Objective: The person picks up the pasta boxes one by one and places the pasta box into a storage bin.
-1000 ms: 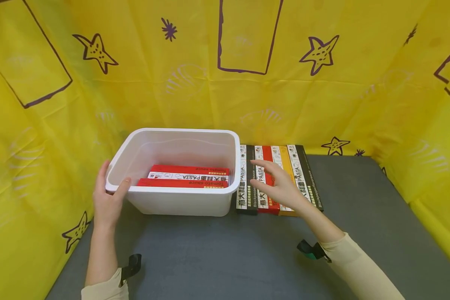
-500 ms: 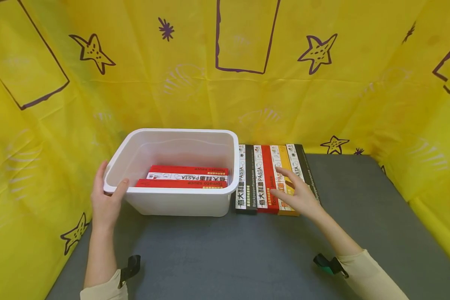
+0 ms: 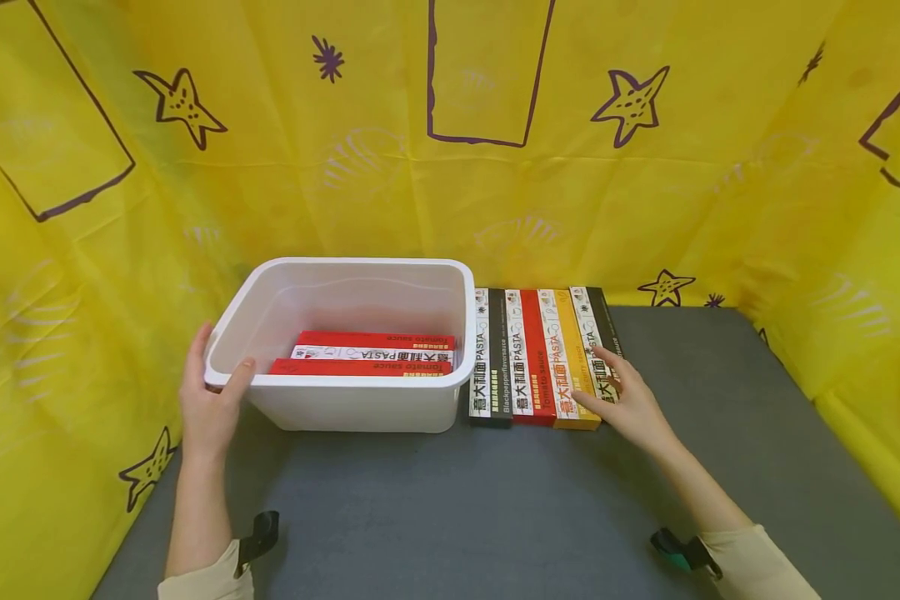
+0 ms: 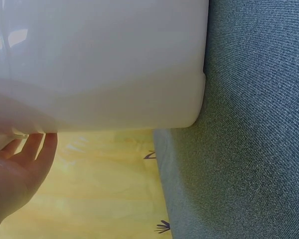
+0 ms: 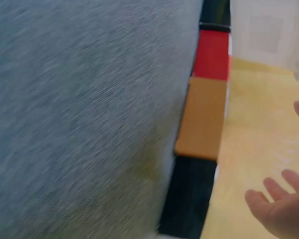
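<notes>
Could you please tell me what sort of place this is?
Probably a makeshift tabletop workspace: yellow patterned cloth hangs behind and on both sides of the grey table, which holds a white tub and a row of pasta boxes.

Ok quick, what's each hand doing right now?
Left hand: holding the white rectangular plastic tub.
Right hand: open, empty, near the rightmost black-and-white cardboard box.
</notes>
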`<state>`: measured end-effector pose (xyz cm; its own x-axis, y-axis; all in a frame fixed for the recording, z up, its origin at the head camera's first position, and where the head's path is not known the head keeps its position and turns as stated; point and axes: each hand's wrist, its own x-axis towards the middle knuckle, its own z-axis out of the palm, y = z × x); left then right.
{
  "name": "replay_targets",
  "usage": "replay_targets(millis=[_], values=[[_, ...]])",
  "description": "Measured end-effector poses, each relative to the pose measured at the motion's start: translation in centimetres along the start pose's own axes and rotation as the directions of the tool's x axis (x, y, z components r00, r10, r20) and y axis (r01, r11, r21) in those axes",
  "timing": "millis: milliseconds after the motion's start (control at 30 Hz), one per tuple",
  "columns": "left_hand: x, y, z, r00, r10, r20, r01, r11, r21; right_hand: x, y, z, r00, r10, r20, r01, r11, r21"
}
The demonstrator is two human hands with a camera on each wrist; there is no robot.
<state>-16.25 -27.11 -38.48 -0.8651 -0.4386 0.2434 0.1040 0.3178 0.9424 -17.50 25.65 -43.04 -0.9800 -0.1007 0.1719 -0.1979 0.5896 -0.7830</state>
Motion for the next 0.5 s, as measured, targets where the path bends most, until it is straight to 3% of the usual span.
replay_targets(millis=[267, 500], values=[[0.0, 0.0, 0.0, 1.000, -0.010, 0.001, 0.010, 1.000, 0.004, -0.9, 1.9, -1.4, 0.994, 0.110, -0.022, -0.112, 0.990, -0.084], [0.0, -0.1, 0.0, 1.000, 0.002, -0.004, -0.002, 1.000, 0.012, -1.1, 3.0, -1.9, 0.976, 0.215, 0.027, -0.212, 0.975, -0.072]])
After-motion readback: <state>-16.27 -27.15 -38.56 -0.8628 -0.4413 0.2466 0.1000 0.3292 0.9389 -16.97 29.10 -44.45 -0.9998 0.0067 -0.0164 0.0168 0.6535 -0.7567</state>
